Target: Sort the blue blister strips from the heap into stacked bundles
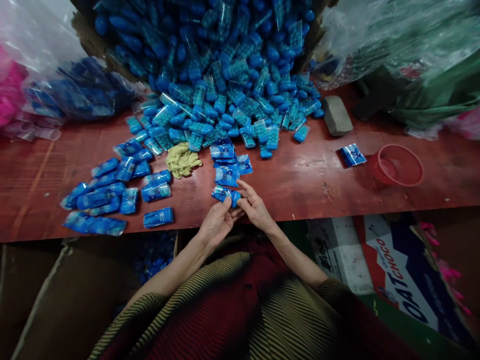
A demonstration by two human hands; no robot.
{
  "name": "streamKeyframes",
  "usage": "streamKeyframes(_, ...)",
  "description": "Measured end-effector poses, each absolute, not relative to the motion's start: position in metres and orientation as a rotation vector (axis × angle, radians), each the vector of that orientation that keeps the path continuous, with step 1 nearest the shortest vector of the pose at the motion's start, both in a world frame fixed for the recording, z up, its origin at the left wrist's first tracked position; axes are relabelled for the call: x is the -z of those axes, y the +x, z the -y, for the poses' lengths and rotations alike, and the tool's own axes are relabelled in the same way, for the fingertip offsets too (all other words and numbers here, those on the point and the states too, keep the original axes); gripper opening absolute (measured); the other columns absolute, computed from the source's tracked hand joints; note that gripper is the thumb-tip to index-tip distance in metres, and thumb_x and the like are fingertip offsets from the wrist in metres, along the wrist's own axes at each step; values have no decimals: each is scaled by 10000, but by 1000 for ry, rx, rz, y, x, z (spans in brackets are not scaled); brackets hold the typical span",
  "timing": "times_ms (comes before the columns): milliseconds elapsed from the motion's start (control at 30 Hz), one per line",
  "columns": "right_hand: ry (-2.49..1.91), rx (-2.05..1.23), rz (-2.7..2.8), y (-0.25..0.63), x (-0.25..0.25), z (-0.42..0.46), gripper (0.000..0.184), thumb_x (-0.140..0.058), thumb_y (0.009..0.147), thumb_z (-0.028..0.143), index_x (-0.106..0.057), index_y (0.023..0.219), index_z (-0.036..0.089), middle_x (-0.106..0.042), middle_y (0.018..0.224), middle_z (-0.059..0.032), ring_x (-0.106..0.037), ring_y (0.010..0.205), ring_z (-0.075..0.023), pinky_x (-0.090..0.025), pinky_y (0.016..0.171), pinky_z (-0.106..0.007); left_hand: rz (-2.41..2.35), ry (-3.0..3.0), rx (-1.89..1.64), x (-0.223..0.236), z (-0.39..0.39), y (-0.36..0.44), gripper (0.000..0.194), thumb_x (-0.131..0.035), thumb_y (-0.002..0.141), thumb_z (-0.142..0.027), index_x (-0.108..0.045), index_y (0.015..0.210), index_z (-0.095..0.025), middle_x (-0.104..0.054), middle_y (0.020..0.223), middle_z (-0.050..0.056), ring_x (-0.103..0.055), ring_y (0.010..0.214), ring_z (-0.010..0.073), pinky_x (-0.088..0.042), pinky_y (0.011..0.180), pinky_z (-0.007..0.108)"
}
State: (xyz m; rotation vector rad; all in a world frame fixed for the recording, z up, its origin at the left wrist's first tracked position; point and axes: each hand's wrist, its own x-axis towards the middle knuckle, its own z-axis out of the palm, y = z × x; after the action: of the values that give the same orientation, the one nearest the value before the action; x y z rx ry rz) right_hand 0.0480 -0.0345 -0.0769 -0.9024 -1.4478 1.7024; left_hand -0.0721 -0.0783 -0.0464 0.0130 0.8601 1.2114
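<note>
Both my hands meet at the table's front edge around a small blue bottle in a printed sleeve (225, 194). The fingers of my left hand (219, 220) are closed on its near side. My right hand (255, 206) pinches its right end. Just beyond lie flat blue printed sleeves (226, 172) in a loose stack. A crumpled yellow cloth (182, 160) sits to their left. Further left are several blue-wrapped bottles (101, 195), with a single wrapped one (158, 217) near the edge. Behind, a large heap of clear bottles with blue caps and blue beads (225, 100) spills onto the table.
On the red table (285, 185) stand a red plastic basket (399, 165), a blue packet stack (352, 155) and a grey block (337, 116). Clear bags of blue pieces (82, 90) lie back left, green bags (438, 85) back right. Cardboard boxes (397, 280) stand below the edge.
</note>
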Motion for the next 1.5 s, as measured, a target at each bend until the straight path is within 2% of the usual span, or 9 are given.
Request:
streamKeyframes(200, -830, -1772, 1435, 50, 76, 32, 527, -513, 860, 296, -373, 1365, 246, -616, 1020, -21, -582, 841, -125, -493, 807, -279, -859, 44, -1196, 47, 79, -70, 137, -578, 850, -215, -668, 927, -146, -730, 917, 51, -678, 911, 173, -459, 970, 363)
streamKeyframes(300, -823, -1763, 1406, 47, 74, 33, 513, -526, 854, 290, -391, 1348, 263, -614, 1077, -18, -591, 838, -117, -497, 820, -281, -875, 109, -1221, 47, 78, -72, 186, -615, 826, -281, -670, 951, -154, -727, 929, 53, -676, 902, 178, -478, 935, 353)
streamKeyframes(467, -813, -1810, 1220, 40, 74, 36, 450, -585, 820, 280, -458, 1251, 261, -633, 1088, -23, -607, 945, -136, -465, 913, -315, -1086, 311, -1139, 45, 77, -80, 367, -692, 722, -453, -674, 875, -121, -711, 745, 58, -673, 712, 176, -530, 752, 314)
streamKeyframes(567, -870, -1799, 1143, 39, 75, 37, 419, -610, 803, 263, -482, 1202, 246, -649, 1036, -19, -613, 902, -128, -478, 871, -300, -1254, 359, -1097, 44, 76, -83, 439, -739, 626, -515, -641, 791, -120, -650, 593, 17, -613, 536, 129, -514, 591, 263)
streamKeyframes(700, -879, -1895, 967, 41, 71, 35, 415, -662, 754, 241, -500, 1136, 236, -657, 924, 9, -614, 780, -100, -516, 758, -261, -1349, 381, -1140, 42, 72, -89, 481, -727, 592, -575, -564, 735, -145, -604, 565, -19, -545, 448, 89, -445, 457, 212)
streamKeyframes(833, -860, -2061, 910, 44, 67, 32, 455, -709, 715, 264, -509, 1123, 233, -638, 860, 17, -612, 720, -104, -547, 639, -243, -1251, 405, -1154, 43, 64, -99, 437, -785, 578, -465, -601, 800, -137, -619, 576, -9, -548, 471, 95, -457, 470, 214)
streamKeyframes(933, -862, -2081, 867, 44, 67, 32, 456, -721, 714, 285, -516, 1119, 241, -620, 867, 22, -612, 719, -97, -556, 615, -228, -1205, 352, -1136, 45, 61, -102, 360, -805, 573, -391, -609, 696, -116, -615, 552, 13, -550, 476, 98, -469, 480, 217)
streamKeyframes(1200, -865, -2103, 822, 46, 71, 32, 471, -733, 713, 347, -514, 1113, 232, -602, 852, 27, -616, 623, -82, -571, 571, -234, -1125, 234, -1088, 49, 64, -96, 321, -749, 662, -407, -634, 721, -113, -632, 568, 34, -576, 487, 112, -473, 451, 205)
streamKeyframes(1500, -1001, -2004, 874, 41, 74, 38, 510, -744, 672, 266, -484, 1110, 233, -514, 688, 100, -518, 506, -38, -564, 483, -201, -1246, 75, -1123, 50, 62, -92, 226, -726, 707, -312, -598, 664, -132, -653, 590, 22, -602, 516, 122, -498, 515, 232)
